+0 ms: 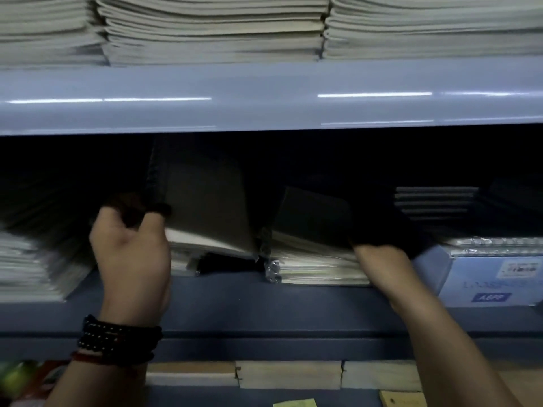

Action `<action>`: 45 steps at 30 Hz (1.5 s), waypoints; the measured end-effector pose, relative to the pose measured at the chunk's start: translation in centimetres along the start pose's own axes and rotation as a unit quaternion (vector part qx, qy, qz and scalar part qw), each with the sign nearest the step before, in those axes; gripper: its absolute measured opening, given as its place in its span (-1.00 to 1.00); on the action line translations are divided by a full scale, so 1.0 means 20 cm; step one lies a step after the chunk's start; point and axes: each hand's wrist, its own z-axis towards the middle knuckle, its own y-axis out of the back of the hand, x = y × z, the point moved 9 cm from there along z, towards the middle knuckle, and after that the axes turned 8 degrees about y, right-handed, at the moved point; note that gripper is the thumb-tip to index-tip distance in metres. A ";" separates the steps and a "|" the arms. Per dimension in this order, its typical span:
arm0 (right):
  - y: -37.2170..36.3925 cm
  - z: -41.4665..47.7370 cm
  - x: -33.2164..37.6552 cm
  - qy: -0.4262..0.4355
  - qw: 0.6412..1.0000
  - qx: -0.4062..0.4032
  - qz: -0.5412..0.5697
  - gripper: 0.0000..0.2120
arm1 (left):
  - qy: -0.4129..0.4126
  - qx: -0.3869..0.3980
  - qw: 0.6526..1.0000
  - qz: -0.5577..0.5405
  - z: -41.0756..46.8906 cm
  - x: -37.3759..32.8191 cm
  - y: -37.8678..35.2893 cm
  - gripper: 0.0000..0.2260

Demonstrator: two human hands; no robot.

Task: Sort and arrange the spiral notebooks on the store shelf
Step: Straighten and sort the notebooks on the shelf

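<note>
My left hand (132, 248) grips the spiral edge of a dark-covered spiral notebook (205, 207) and holds it tilted up on a low stack inside the dark middle shelf. To its right lies another stack of spiral notebooks (311, 265) with a dark notebook (314, 215) lifted at an angle on top. My right hand (379, 259) reaches into that stack; its fingers are lost in shadow under the dark cover, so its grip cannot be made out. Beaded bracelets circle my left wrist.
A blue shelf lip (264, 98) hangs above the opening, with pale notebook stacks (211, 27) on top. A blurred pale stack (32, 265) sits at left, a light-blue wrapped pack (493, 277) at right, with more stacks (435, 201) behind. The shelf front (264, 306) is bare; smaller pads (288, 374) lie below.
</note>
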 end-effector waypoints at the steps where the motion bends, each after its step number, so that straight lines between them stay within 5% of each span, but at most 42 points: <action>1: 0.02 -0.01 0.03 0.020 0.999 -0.022 -0.035 -0.62 | 0.012 -0.007 1.000 -0.013 0.00 -0.01 0.03 -0.81; 5: 0.07 -0.10 0.22 0.177 0.972 -0.150 -0.036 -0.63 | 0.076 -0.007 0.996 -0.045 -0.02 0.01 0.09 -0.73; 9: -0.11 -0.23 0.41 0.233 0.959 -0.072 0.145 -0.62 | 0.158 0.065 0.981 -0.091 -0.14 0.08 0.08 -0.73; 13: -0.24 -0.33 0.45 0.220 0.946 0.019 0.236 -0.86 | 0.199 0.101 0.964 -0.146 -0.25 0.09 0.08 -0.73; 19: -0.28 -0.44 0.41 0.173 0.918 0.057 0.353 -0.74 | 0.237 0.115 0.946 -0.186 -0.38 0.05 0.10 -0.74; 25: -0.12 -0.55 0.28 0.161 0.900 0.033 0.404 -0.60 | 0.284 0.173 0.937 -0.111 -0.52 0.05 0.04 -0.61; 29: -0.03 -0.58 0.21 0.157 0.914 0.025 0.373 -0.56 | 0.270 0.232 0.934 0.014 -0.61 0.06 -0.01 -0.73; 34: 0.06 -0.60 0.16 0.155 0.913 -0.015 0.377 -0.76 | 0.252 0.254 0.933 0.039 -0.66 0.03 -0.05 -0.68; 40: 0.16 -0.60 0.16 0.186 0.907 -0.042 0.375 -0.75 | 0.166 0.213 0.961 0.058 -0.62 -0.02 -0.05 -0.64; 45: 0.26 -0.61 0.25 0.266 0.874 -0.060 0.401 -0.79 | 0.113 0.185 0.976 0.026 -0.59 -0.06 -0.03 -0.80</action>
